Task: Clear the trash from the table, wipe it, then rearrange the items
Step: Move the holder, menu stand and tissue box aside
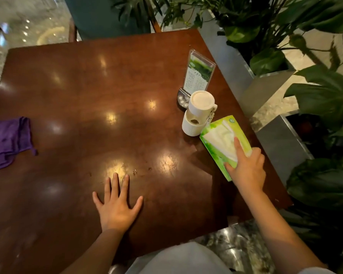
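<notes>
Glossy wooden table point(71, 86) — crumbs near middle | left hand point(117, 206) flat, fingers spread | right hand point(246, 169) gripping tissue pack point(224, 141) at right edge | purple cloth point(7, 141) far left — planters point(265, 95) alongside

Marble floor point(28, 26) – teal chair point(99, 14) – leafy plants point(265, 26) in steel planter point(232, 64)
</notes>
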